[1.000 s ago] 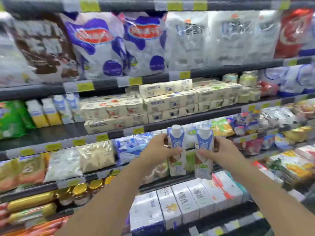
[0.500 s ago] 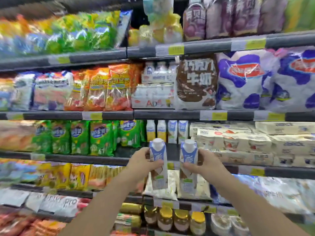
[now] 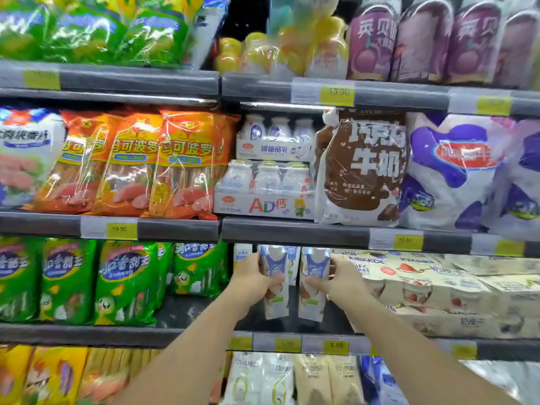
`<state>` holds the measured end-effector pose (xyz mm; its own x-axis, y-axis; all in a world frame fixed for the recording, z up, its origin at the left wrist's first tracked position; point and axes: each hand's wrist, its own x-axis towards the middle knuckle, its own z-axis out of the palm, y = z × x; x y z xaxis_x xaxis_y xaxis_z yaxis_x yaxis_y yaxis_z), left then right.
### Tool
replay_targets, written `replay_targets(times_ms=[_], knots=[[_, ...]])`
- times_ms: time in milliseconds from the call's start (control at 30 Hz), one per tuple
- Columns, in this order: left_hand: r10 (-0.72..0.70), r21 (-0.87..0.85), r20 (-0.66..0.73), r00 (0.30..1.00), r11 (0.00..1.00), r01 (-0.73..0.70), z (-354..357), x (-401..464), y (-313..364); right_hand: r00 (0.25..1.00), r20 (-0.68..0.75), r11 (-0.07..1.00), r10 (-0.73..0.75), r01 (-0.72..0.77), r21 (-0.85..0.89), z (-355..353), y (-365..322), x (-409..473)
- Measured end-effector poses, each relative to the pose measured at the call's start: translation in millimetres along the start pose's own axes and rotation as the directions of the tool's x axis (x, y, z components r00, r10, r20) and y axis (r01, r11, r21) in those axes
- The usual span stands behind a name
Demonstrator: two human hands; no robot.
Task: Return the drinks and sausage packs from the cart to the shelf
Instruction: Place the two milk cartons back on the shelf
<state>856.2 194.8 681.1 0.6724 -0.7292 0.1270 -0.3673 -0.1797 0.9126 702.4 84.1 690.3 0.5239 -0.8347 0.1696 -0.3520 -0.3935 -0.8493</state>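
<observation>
Two blue-and-white drink cartons stand upright side by side inside the third shelf bay. My left hand [image 3: 251,283] grips the left drink carton [image 3: 276,287] and my right hand [image 3: 336,283] grips the right drink carton [image 3: 314,287]. Their bottoms are at or just above the dark shelf board [image 3: 187,314]; I cannot tell whether they touch it. More cartons of the same kind [image 3: 242,254] stand behind them. Orange sausage packs [image 3: 181,165] fill the shelf above on the left, green sausage packs [image 3: 125,282] the same shelf to the left. The cart is out of view.
Cream yogurt multipacks [image 3: 455,296] are stacked right of my right hand. AD milk bottle packs [image 3: 266,185] and a brown chocolate milk bag [image 3: 362,168] sit on the shelf above. Price rails [image 3: 292,343] run along each shelf edge. A dark gap lies between the green packs and the cartons.
Both hands have pushed the two cartons forward and up from in front of the shelf edge into the bay under the upper rail. My view has moved closer to the shelves.
</observation>
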Motion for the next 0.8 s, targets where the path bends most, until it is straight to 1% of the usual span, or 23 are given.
replay_targets(times_ms=[100,200,300,400,500,667,800], knots=[[0.022,0.021,0.026,0.999,1.000,-0.023,15,21,-2,1.000,-0.015,0.991,-0.011,0.009,-0.133,8,3,20],[0.064,0.051,0.070,0.996,0.996,-0.068,27,33,-4,1.000,0.006,0.972,-0.006,0.007,-0.234,13,5,33],[0.091,0.081,0.041,0.995,0.992,-0.094,31,39,-9,1.000,0.029,0.956,-0.012,0.020,-0.293,12,3,41],[0.091,0.157,0.067,0.994,0.983,-0.101,28,44,-13,0.996,0.094,0.902,-0.014,0.053,-0.429,7,-6,48],[0.100,0.203,0.069,0.993,0.973,-0.112,31,47,-16,0.993,0.114,0.839,0.038,0.030,-0.543,5,-16,52],[0.121,0.223,0.013,0.993,0.967,-0.120,43,47,-14,0.991,0.120,0.773,0.052,0.036,-0.633,3,-20,56],[0.146,0.221,0.025,0.989,0.964,-0.148,44,47,-12,0.994,0.103,0.766,0.032,0.042,-0.642,3,-18,58]])
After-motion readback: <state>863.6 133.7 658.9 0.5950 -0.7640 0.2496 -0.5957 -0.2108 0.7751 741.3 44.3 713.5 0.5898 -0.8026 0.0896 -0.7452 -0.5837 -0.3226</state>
